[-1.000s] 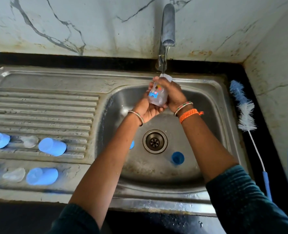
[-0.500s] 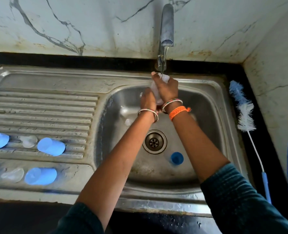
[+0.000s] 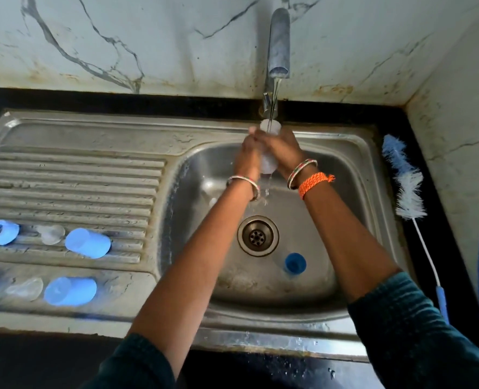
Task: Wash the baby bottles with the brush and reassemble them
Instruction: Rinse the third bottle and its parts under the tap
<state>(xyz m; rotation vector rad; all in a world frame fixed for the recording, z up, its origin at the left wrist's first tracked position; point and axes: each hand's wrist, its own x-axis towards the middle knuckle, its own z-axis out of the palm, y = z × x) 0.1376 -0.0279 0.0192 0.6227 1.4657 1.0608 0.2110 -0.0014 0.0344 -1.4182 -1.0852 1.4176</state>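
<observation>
Rinse step: both hands, left hand (image 3: 249,155) and right hand (image 3: 284,153), fingers wrapped round clear bottle (image 3: 269,161) under running tap (image 3: 279,46); next likely brush (image 3: 406,186), lying apart at right.

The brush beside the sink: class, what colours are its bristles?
Blue at the tip, white lower down on the brush, seen in the head view.

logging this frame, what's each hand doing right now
Left hand: fingers curled round the small clear plastic baby bottle under the running tap.
Right hand: grips the same bottle from the other side.
</observation>
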